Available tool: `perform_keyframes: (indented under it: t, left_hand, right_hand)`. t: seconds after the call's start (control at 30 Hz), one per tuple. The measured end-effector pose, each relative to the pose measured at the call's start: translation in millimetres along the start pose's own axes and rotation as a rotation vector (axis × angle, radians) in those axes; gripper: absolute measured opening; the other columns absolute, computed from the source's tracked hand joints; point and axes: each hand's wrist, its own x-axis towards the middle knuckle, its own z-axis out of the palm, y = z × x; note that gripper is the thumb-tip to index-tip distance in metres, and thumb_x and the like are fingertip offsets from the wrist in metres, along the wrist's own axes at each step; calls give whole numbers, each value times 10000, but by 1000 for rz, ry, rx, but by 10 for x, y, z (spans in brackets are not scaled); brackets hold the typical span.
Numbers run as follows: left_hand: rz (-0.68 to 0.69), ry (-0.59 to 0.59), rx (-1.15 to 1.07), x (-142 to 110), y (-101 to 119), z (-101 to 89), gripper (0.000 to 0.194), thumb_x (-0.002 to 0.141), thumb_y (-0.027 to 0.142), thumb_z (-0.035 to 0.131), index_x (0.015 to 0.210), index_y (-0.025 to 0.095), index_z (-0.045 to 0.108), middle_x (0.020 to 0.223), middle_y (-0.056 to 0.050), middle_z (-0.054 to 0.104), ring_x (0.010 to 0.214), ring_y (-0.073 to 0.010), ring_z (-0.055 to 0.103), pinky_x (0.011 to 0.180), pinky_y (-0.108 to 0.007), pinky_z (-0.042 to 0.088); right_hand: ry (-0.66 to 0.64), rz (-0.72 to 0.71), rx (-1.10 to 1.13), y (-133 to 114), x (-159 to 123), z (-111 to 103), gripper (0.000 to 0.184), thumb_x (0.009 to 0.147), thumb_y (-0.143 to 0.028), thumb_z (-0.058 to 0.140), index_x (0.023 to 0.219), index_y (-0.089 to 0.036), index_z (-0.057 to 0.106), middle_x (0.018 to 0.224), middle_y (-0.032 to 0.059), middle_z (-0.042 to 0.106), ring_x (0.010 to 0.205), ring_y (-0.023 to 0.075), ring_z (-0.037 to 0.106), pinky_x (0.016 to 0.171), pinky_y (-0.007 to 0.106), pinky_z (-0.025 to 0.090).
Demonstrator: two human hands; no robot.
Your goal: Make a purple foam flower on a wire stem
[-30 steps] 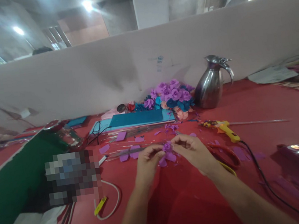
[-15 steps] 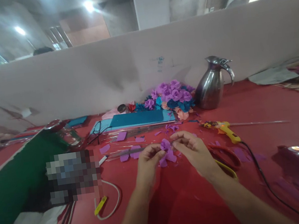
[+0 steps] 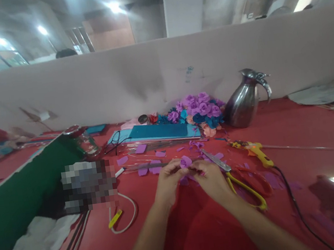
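Note:
A small purple paper flower (image 3: 185, 162) is held upright between my two hands, above the red table. My left hand (image 3: 169, 182) is closed, pinching it from the left. From the right, the bent fingers of my right hand (image 3: 212, 178) close on its lower part, where a bit of purple paper shows. The flower's base is hidden by my fingers. Scissors (image 3: 247, 190) with yellow and red handles lie just right of my right hand. Cut purple paper pieces (image 3: 155, 168) are scattered beyond my hands, beside a bundle of thin stems (image 3: 132, 168).
At the right lies a yellow glue gun (image 3: 260, 155) with a black cord. A steel jug (image 3: 241, 100) stands behind, beside a heap of paper flowers (image 3: 198, 106). Blue sheets (image 3: 158, 131) and glasses (image 3: 116, 143) lie at the back. A green panel (image 3: 26, 207) borders the left.
My right hand has moved down and in, closing at the flower's base. The scissor blades beyond it now show. The view has shifted slightly left.

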Motion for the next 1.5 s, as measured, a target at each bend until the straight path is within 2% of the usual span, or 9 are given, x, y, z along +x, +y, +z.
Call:
perform_keyframes:
  t: [0.23, 0.4, 0.53, 0.7, 0.9, 1.03, 1.17, 1.37, 1.5]
  left_hand:
    - [104, 115, 139, 18, -2, -2, 37, 640, 182, 747, 676, 184, 740, 829, -40, 673, 799, -174, 594, 760, -294, 470]
    - [127, 296, -46, 68, 125, -58, 114, 649, 254, 760, 672, 186, 671, 705, 3, 659, 713, -131, 588, 767, -272, 466]
    - [95, 284, -179, 19, 154, -126, 267, 586, 299, 817, 645, 184, 584, 649, 31, 600, 651, -117, 568, 719, -270, 480]
    - [130, 290, -175, -102, 54, -195, 214, 663, 273, 780, 704, 177, 594, 628, 50, 552, 543, -57, 455, 575, -186, 402]
    - [0, 286, -257, -123, 25, -187, 302, 556, 286, 852, 694, 154, 618, 691, 10, 646, 625, -87, 585, 606, -197, 451]
    - [-97, 190, -282, -149, 3, -140, 331, 530, 275, 869, 749, 150, 655, 734, 1, 685, 625, -110, 623, 618, -226, 487]
    - [-153, 124, -315, -179, -14, -112, 303, 541, 202, 864, 769, 154, 670, 731, 5, 686, 623, -101, 611, 574, -205, 470]
    - [-82, 243, -379, -127, 53, -235, 285, 571, 228, 852, 732, 170, 624, 820, 15, 677, 708, -105, 621, 624, -216, 493]
    - [69, 347, -406, -65, 141, -428, 305, 566, 196, 847, 722, 168, 587, 737, 43, 640, 486, -18, 462, 451, -139, 357]
  right_hand:
    - [5, -26, -213, 86, 41, -56, 230, 795, -118, 534, 850, -224, 730, 898, 47, 752, 840, 221, 668, 792, 359, 492]
    - [38, 66, -400, 228, 102, -177, 232, 822, -144, 529, 894, -238, 729, 932, 40, 751, 876, 219, 668, 817, 355, 482]
    - [-18, 71, -473, 260, 107, -200, 211, 820, -152, 546, 876, -240, 729, 927, 41, 750, 894, 215, 663, 841, 344, 464]
    - [-107, -47, -556, 272, 90, -181, 194, 796, -138, 563, 812, -244, 724, 879, 35, 750, 897, 216, 647, 927, 375, 408]
    - [-72, -121, -289, 175, 47, -75, 162, 787, -189, 596, 898, -228, 707, 897, 43, 724, 879, 209, 630, 885, 379, 443]
    - [-47, -172, -33, 57, -48, 113, 349, 734, -208, 662, 1083, -223, 644, 1087, 69, 650, 1011, 213, 597, 891, 362, 470]
    - [-16, -132, -12, 27, -94, 218, 120, 773, -198, 634, 871, -224, 698, 968, 57, 660, 945, 212, 604, 855, 359, 473]
    - [79, -139, -57, 84, -33, 116, 164, 847, -203, 505, 729, -203, 619, 786, 43, 641, 781, 194, 574, 715, 316, 439]
    - [224, -22, -154, 164, 19, 9, 183, 854, -254, 448, 725, -199, 566, 704, 26, 594, 671, 186, 531, 625, 293, 388]
